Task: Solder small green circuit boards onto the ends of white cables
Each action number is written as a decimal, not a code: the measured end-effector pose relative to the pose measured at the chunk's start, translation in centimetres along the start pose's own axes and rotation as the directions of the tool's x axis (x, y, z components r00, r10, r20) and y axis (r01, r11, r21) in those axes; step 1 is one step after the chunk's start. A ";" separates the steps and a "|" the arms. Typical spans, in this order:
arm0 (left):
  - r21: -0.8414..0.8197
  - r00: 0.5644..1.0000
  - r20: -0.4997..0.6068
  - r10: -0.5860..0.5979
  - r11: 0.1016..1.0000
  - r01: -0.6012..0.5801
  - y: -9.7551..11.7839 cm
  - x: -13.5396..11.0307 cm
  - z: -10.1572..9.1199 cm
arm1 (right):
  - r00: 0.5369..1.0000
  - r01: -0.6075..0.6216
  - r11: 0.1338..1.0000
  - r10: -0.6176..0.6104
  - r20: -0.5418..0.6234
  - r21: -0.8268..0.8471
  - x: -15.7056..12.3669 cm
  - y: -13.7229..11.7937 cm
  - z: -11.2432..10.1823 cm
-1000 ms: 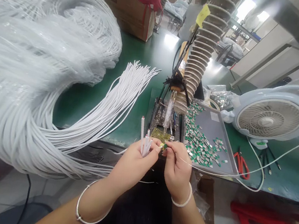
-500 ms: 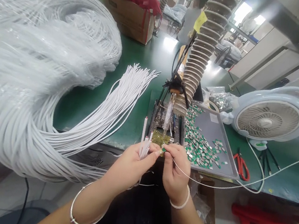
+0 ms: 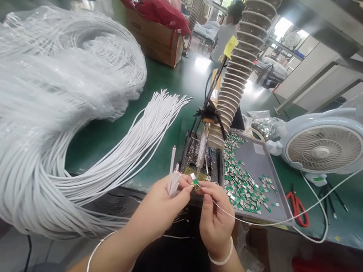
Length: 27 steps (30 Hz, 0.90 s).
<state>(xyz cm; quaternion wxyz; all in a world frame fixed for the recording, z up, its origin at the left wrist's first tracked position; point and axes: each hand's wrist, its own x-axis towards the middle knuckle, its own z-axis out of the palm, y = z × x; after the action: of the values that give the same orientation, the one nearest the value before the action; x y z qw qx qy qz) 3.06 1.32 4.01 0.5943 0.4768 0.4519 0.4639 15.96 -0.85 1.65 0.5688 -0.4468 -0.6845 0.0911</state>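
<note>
My left hand grips a small bunch of white cable ends that stick upward from the fingers. My right hand pinches a thin white cable near a tiny green-and-silver terminal. The cable trails off to the right across the tray. Both sets of fingertips nearly meet at the terminal, just in front of a soldering iron upright in its stand. Beyond my left hand lies a loose sheaf of white cables, and a large plastic-wrapped coil of white cable fills the left.
A metal tray holds several green-and-silver terminals at right. Beyond it stand a white fan and red-handled pliers. A ribbed duct rises behind the iron. A co-worker sits far back beside a cardboard box.
The whole view has tilted upward, so the table sits lower in the frame. My hands stay close together at the terminal, with the same grips.
</note>
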 end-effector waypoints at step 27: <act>-0.036 0.999 -0.023 0.047 0.998 -0.048 1.1 0.3 0.0 | 0.997 0.057 0.998 -0.058 -0.046 -0.012 1.2 -0.4 0.3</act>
<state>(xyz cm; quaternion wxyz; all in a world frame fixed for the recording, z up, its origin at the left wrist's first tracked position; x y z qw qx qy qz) 2.99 1.78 5.09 0.5866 0.4712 0.4387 0.4913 15.54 -0.13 2.63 0.5847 -0.4319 -0.6841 0.0607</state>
